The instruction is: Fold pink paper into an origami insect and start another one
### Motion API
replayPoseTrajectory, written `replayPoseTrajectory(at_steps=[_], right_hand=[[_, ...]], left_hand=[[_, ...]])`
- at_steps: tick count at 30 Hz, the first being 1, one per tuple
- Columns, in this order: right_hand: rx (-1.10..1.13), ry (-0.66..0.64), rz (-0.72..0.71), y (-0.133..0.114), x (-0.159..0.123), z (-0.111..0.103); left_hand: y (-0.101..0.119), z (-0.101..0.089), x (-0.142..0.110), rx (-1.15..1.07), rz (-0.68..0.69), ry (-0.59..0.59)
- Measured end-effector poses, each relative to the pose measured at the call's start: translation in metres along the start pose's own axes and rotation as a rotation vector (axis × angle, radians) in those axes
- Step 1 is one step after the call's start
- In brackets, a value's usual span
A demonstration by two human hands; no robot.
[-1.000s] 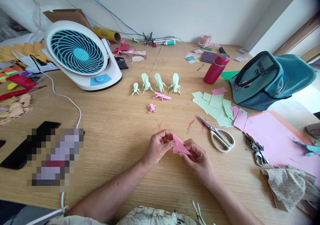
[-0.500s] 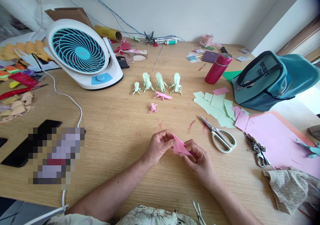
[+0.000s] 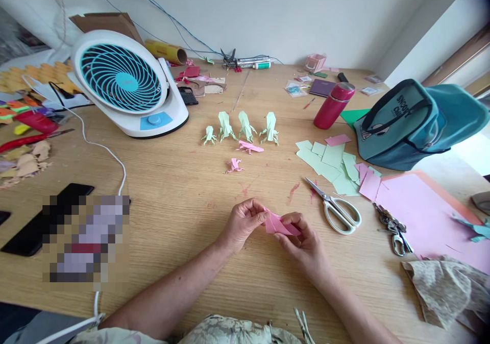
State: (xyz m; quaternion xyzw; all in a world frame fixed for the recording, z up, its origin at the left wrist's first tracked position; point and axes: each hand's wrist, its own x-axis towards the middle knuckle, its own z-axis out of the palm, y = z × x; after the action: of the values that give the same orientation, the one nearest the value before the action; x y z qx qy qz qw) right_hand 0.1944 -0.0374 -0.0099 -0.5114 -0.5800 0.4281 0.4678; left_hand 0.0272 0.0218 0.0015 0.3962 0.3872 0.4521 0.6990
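Observation:
Between my two hands, above the near middle of the table, is a folded piece of pink paper (image 3: 274, 225). My left hand (image 3: 244, 224) pinches its left corner between thumb and fingers. On the other side my right hand (image 3: 302, 240) grips the right part, thumb below and fingers above. Several pale green origami insects (image 3: 245, 126) stand in a row farther back. In front of them are a pink origami insect with a long body (image 3: 250, 147) and a smaller pink one (image 3: 235, 166). Scissors (image 3: 335, 206) lie closed to the right of my right hand.
Green paper pieces (image 3: 331, 163), a large pink sheet (image 3: 417, 206), keys (image 3: 394, 229) and a cloth (image 3: 447, 288) lie on the right. A red flask (image 3: 334, 105) and teal bag (image 3: 406, 124) stand behind. At left are a fan (image 3: 126, 81), white cable (image 3: 100, 144) and black phone (image 3: 46, 219).
The pink paper's upper point has folded down and the piece looks flatter. My right fingers have shifted slightly left over its upper edge; my left hand has stayed in place.

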Motion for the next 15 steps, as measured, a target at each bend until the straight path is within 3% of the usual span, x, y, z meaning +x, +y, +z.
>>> replayPoseTrajectory(at_steps=[5, 11, 15], right_hand=[[0.071, 0.035, 0.056, -0.001, 0.002, -0.003], [-0.081, -0.056, 0.014, -0.009, 0.005, -0.007], [-0.117, -0.051, 0.015, -0.007, 0.006, -0.006]], left_hand=[[0.001, 0.001, -0.002, 0.035, -0.009, -0.029], [-0.002, 0.001, -0.005, 0.084, -0.015, -0.067], [-0.004, 0.003, -0.006, 0.116, -0.021, -0.094]])
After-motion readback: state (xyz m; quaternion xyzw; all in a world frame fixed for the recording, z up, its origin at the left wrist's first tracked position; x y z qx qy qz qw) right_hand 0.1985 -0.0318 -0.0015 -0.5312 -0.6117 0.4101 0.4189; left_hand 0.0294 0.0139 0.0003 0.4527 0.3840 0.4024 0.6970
